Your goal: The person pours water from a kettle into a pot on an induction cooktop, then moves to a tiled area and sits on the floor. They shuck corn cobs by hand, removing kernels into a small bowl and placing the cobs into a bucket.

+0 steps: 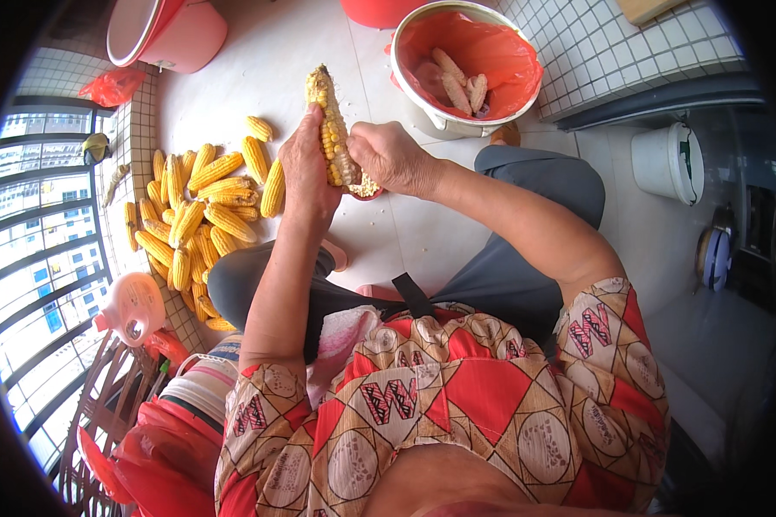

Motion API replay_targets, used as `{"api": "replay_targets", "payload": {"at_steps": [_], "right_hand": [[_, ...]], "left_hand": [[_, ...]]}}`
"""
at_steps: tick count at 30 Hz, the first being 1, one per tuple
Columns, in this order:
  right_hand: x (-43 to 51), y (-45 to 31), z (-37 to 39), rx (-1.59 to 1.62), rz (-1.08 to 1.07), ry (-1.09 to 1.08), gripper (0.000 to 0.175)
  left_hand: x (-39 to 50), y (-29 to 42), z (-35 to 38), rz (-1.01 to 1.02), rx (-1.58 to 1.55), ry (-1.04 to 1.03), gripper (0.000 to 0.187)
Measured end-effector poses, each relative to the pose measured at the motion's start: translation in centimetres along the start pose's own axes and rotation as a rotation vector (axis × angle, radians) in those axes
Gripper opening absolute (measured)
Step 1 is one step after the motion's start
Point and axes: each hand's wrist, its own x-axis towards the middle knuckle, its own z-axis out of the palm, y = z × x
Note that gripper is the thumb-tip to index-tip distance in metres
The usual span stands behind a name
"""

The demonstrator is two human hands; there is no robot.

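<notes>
A partly stripped corn cob [332, 132] is upright in my left hand [307, 158], with the thumb laid along its side. Yellow kernels run in rows down its middle, while other stretches are bare and pale. My right hand [391, 158] is curled into a fist, its thumb side against the lower right of the cob. Whether loose kernels are inside that fist is hidden. Below the hands, a red container [367, 190] of loose kernels shows only in part. Left of my left hand lies a heap of yellow corn ears [197, 213] on the floor.
A bucket [420, 106] lined with a red plastic bag holds several bare cobs [456, 84]. A pink bucket [191, 39] stands far left, a white bucket [666, 161] at right. A pink jug [139, 310] sits by the barred window. Stray kernels dot the tiled floor [388, 239].
</notes>
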Motion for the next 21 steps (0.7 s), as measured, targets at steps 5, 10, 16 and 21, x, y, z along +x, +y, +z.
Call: {"api": "replay_targets", "payload": {"at_steps": [5,10,16,21], "right_hand": [[0.5,-0.1,-0.6,0.214,0.017,-0.073,0.036],[0.7,-0.1,-0.2,0.049,0.207,-0.129,0.041],[0.1,-0.2,0.0,0.102,0.165,-0.075,0.028],[0.3,-0.4,-1.4,0.773,0.491,-0.137,0.031]], "left_hand": [[0.1,0.0,0.2,0.074,0.057,0.089,0.028],[-0.2,0.2,0.1,0.026,0.104,0.053,0.029],[-0.1,0.4,0.6,-0.057,0.005,0.135,0.03],[-0.3,0.8,0.6,-0.044,0.058,0.137,0.029]]}}
